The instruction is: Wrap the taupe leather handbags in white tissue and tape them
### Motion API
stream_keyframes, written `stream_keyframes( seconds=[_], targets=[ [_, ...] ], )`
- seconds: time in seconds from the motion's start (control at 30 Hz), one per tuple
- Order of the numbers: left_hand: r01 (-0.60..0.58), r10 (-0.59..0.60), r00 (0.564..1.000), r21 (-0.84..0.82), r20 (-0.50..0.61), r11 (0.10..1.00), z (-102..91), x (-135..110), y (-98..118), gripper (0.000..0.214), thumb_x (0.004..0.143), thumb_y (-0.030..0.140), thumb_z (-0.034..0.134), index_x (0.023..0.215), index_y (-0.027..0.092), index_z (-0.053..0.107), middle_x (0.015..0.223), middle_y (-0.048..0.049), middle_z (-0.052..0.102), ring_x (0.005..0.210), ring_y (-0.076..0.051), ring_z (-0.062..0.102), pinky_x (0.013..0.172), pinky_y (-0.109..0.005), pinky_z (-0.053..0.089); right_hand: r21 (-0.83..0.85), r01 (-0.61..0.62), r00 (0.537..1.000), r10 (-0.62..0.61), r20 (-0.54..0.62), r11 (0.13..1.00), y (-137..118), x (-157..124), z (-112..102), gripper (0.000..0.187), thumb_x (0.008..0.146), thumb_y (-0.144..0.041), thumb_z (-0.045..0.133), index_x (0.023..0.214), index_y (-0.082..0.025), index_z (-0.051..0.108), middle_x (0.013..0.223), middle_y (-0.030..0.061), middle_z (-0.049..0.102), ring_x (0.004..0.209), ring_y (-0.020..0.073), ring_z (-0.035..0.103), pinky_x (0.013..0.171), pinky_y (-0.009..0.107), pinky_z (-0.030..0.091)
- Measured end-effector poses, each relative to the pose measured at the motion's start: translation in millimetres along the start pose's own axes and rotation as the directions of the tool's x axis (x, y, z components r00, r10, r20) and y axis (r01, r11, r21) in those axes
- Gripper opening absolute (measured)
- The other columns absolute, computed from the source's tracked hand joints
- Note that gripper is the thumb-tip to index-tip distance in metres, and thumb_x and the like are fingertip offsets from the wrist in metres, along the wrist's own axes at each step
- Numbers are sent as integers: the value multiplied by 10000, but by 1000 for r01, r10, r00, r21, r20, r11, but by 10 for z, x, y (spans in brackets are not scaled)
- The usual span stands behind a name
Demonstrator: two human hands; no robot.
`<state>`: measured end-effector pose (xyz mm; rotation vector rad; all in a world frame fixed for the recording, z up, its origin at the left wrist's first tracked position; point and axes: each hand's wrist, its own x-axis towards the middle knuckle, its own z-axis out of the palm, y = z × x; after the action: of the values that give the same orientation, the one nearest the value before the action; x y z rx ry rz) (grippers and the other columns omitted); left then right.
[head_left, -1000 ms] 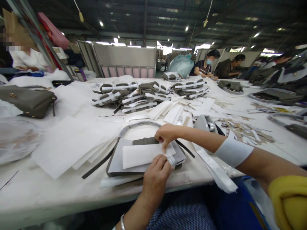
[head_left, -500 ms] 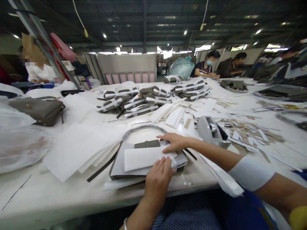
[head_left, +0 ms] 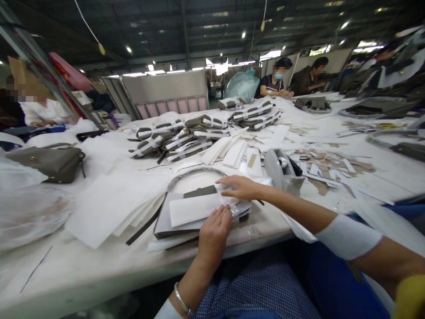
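Observation:
A flat grey-brown bag panel (head_left: 159, 229) lies near the table's front edge, with white paper over most of it. A plastic-wrapped handle (head_left: 199, 171) arches from its far side, and a dark strap (head_left: 139, 231) sticks out at the left. Across the panel lies a white foam strip (head_left: 186, 210). Clear tape (head_left: 236, 208) shows at the strip's right end. My left hand (head_left: 216, 228) rests with its fingers extended on the near edge of the strip and tape. My right hand (head_left: 241, 187) lies over the far side, fingers stretched out and apart.
A grey tape dispenser (head_left: 278, 170) stands right of the bag. Wrapped pieces (head_left: 187, 137) are piled behind it. White sheets (head_left: 99, 208) and a brown bag (head_left: 53, 161) lie at left; paper scraps (head_left: 332, 166) lie at right. Co-workers (head_left: 277, 82) sit across the table.
The whole view has shifted and tilted a little. Both hands stay on the strip and tape at its right end; the bag and strip look much the same.

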<state>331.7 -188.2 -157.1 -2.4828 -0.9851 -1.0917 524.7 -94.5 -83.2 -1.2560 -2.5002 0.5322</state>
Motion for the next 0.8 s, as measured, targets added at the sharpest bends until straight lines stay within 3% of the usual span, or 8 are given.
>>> stream_keyframes(
  seconds=[0.13,0.23,0.37,0.43,0.53,0.6,0.7,0.8],
  targets=[
    [-4,4,1000,-12,24,1000,-7,-31,-18,270,983,155,495,1241,117,564,1255,-125,666,1170,-234,630,1000,-379,549,-139,115,993,-118,-16,984,-144,-542,81,574,904,-539,592,1382,-225,548,1490,103,473,1415,311,374,1182,565,206],
    [-12,14,999,-40,46,999,-35,-19,-18,254,975,133,495,1217,127,570,1267,-124,659,1191,-231,616,1022,-381,534,-296,169,971,-211,-116,940,-207,-784,280,632,869,-445,681,1416,-186,501,1489,128,471,1434,313,338,1200,568,171],
    [37,-30,996,-89,81,995,-140,48,-9,252,975,176,504,1218,132,558,1234,-128,669,1149,-225,635,1023,-381,530,-446,180,918,-313,-245,877,-205,-854,563,661,883,-314,684,1457,-117,422,1450,147,514,1374,294,437,1163,520,318],
    [6,6,991,-90,136,996,-246,82,-39,313,961,188,539,1267,125,531,1287,-129,639,1190,-223,607,1041,-372,517,-496,194,886,-368,-282,846,-162,-848,622,622,894,-311,671,1442,-125,444,1421,145,544,1330,298,491,1132,533,362],
    [-116,100,965,55,241,992,-482,101,-166,491,909,197,635,1368,126,475,1470,-144,483,1358,-273,456,1103,-427,460,-542,227,863,-425,-273,809,-58,-854,568,589,882,-280,679,1418,-136,479,1382,143,581,1283,294,540,1130,548,357],
    [-151,84,947,197,309,969,-662,83,-292,599,877,236,689,1414,134,442,1532,-153,388,1411,-317,370,1129,-495,416,-563,214,866,-421,-268,798,22,-868,475,592,858,-228,693,1408,-142,492,1372,134,592,1266,288,556,1140,547,340],
    [-180,43,912,304,407,936,-860,9,-481,663,878,288,692,1452,129,401,1537,-148,371,1414,-325,359,1137,-524,393,-581,177,873,-398,-280,795,110,-893,354,578,842,-178,693,1390,-150,508,1367,119,599,1260,287,559,1141,554,331],
    [-227,69,897,320,437,920,-878,-122,-610,587,925,256,623,1455,127,405,1517,-133,404,1381,-302,419,1111,-477,434,-576,137,872,-374,-316,806,70,-945,359,506,874,-154,648,1366,-156,530,1372,114,596,1273,295,542,1126,560,347]
  ],
)
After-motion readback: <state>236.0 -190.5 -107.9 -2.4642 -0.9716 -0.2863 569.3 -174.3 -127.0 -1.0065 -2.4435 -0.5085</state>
